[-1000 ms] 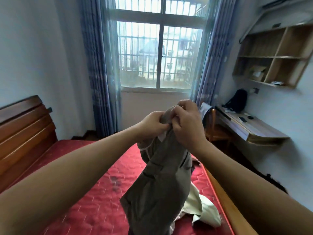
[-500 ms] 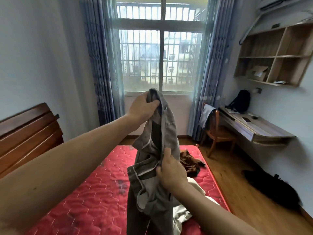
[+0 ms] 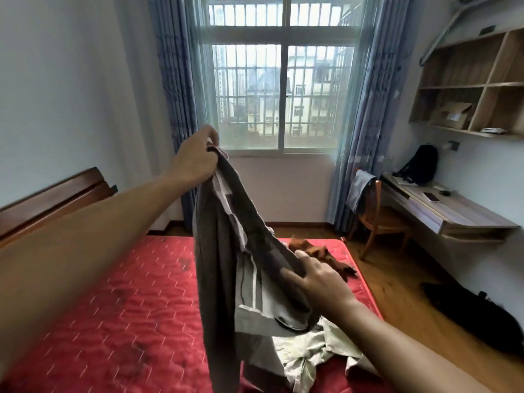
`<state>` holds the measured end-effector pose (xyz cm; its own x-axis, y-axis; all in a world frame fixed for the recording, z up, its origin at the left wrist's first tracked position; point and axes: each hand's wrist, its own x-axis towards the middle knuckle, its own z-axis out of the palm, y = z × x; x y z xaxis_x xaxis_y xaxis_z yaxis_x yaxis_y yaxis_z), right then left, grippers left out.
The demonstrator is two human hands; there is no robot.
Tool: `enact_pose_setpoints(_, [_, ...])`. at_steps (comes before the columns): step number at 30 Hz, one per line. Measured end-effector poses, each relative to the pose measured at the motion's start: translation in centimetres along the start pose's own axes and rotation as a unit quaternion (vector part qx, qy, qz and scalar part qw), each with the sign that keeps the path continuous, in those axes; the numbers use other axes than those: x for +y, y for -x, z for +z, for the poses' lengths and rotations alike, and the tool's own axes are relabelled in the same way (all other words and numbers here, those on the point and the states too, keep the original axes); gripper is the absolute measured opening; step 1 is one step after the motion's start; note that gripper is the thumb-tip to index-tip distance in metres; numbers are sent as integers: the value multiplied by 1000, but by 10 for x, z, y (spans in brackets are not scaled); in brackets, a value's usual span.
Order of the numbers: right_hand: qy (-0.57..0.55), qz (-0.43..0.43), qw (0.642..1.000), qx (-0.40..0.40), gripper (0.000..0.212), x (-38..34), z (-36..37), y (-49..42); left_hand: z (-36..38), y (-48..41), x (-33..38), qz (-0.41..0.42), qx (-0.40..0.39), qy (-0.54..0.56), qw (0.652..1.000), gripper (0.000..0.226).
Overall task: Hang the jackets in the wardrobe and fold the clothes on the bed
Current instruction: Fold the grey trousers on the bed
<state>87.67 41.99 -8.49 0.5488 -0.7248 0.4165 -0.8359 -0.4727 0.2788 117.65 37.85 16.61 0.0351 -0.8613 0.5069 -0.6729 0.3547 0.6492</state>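
A: Where is the grey garment (image 3: 224, 251)?

B: In the middle of the frame, lifted above the red mattress (image 3: 127, 307). The person's left hand (image 3: 195, 163), up at centre left, has its fingers curled tight round the top edge. The right hand (image 3: 320, 282), lower and right of centre, bends its fingers over a fold and pinches it. The rest hangs down toward the bottom edge.

A: What could go wrong from here?

B: The cloth hangs twisted, with pale lining turned outward, so a fold begun like this would likely come out crooked. The right hand's hold also looks shallow. A tug to straighten things could pull the fold free and let that side drop.

A: Drop onto what?

B: Onto the pale garment (image 3: 309, 355), crumpled at lower centre right, just beneath. The two could tangle. The brown garment (image 3: 320, 253) lies farther back, behind the right hand.
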Motion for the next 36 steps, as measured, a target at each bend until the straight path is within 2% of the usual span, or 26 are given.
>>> enact_pose_setpoints(1, [-7, 12, 997, -79, 48, -8, 8, 7, -5, -1, 5, -3, -2, 23, 1000, 38])
enact_pose_setpoints(3, [-73, 73, 967, -235, 73, -24, 19, 18, -14, -7, 13, -9, -11, 38, 999, 42])
enact_pose_setpoints(5, [-123, 106, 940, -301, 95, -39, 29, 22, -23, -11, 18, -25, -26, 49, 998, 44])
enact_pose_setpoints(7, [-150, 111, 930, -317, 95, -53, 34, 15, -31, -15, 19, -47, -46, 69, 995, 47])
enact_pose_setpoints(10, [-197, 137, 929, -283, 91, -77, 44, -4, -42, -16, 24, -46, -68, 89, 993, 47])
enact_pose_setpoints(15, [-287, 189, 925, -164, 61, -113, 55, -45, -69, -12, 26, -24, -107, 72, 991, 36])
enact_pose_setpoints(17, [-340, 194, 914, -108, 53, -111, 53, -58, -83, -8, 19, 2, -112, 16, 994, 28])
enact_pose_setpoints(18, [-350, 195, 911, -93, 46, -105, 50, -64, -92, -5, 13, 26, -111, -46, 992, 23])
enact_pose_setpoints(21, [-248, 165, 951, -77, 29, -65, 40, -78, -113, 6, -12, 83, -128, -265, 952, 16])
enact_pose_setpoints(23, [-198, 142, 967, -81, 31, -36, 32, -87, -121, 14, -36, 87, -136, -333, 929, 19])
enact_pose_setpoints(27, [-202, 107, 970, -78, 20, 11, 7, -106, -134, 26, -70, 73, -147, -388, 907, 17])
enact_pose_setpoints(30, [-173, 71, 979, -77, 10, 41, -12, -112, -145, 33, -86, 95, -164, -376, 907, 18])
enact_pose_setpoints(33, [-105, 13, 992, -62, 8, 61, -25, -112, -151, 34, -90, 147, -200, -328, 911, 38])
enact_pose_setpoints(36, [-13, -59, 997, -50, 12, 70, -39, -111, -151, 32, -93, 130, -255, -363, 887, 41])
